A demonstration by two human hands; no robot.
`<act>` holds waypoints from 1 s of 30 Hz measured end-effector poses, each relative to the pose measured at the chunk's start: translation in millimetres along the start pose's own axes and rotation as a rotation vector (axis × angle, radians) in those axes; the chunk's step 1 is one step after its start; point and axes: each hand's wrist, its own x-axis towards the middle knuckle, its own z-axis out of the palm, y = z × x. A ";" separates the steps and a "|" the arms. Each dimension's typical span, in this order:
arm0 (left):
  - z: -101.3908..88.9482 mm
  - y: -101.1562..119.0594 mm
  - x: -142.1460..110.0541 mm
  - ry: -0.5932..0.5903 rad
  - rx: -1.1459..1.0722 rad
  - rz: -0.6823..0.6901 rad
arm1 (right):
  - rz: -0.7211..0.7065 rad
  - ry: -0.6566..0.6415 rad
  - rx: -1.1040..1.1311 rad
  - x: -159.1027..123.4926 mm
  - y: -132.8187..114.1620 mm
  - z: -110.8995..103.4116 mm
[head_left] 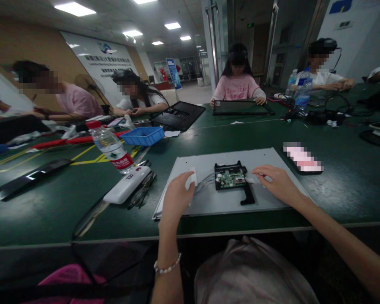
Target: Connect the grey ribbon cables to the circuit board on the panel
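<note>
A small green circuit board (230, 179) in a black plastic frame (247, 195) lies on a flat grey panel (205, 207). Thin grey wires (205, 181) run left from the board towards my left hand (178, 193). Its thumb and forefinger are apart, at a small white strip (194, 176) on the panel; whether they touch it is unclear. To the right of the frame, my right hand (277, 184) hovers with loosely bent fingers, a gap showing between thumb and forefinger. Close to its fingertips is a small whitish tab (250, 180) at the board's edge.
Left of the panel are a white power bank (126, 185), glasses (142, 190) and a water bottle (110, 147). A blue basket (143, 136) stands behind. A phone (302, 158) lies to the right. Across the green table a person (239, 86) holds a dark frame (242, 108).
</note>
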 end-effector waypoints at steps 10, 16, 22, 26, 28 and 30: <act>-2.1 -15.7 8.1 -0.206 -0.051 -0.111 | 0.003 0.010 -0.029 -1.0 0.3 -3.1; 5.0 -23.8 9.1 -0.165 -0.027 -0.066 | 0.016 0.034 -0.033 1.3 -0.7 -6.1; 0.7 -5.8 -3.0 0.031 0.167 -0.007 | 0.016 0.108 -0.044 -1.9 -11.7 -7.9; 0.9 26.2 -23.6 0.064 0.244 0.051 | -0.036 0.117 -0.054 -3.8 -43.3 1.8; 5.5 37.0 -31.2 0.033 0.262 0.050 | -0.072 0.083 -0.036 -2.6 -63.1 10.4; 9.7 41.7 -35.7 0.020 0.253 0.040 | -0.090 0.048 -0.005 -0.3 -81.1 20.2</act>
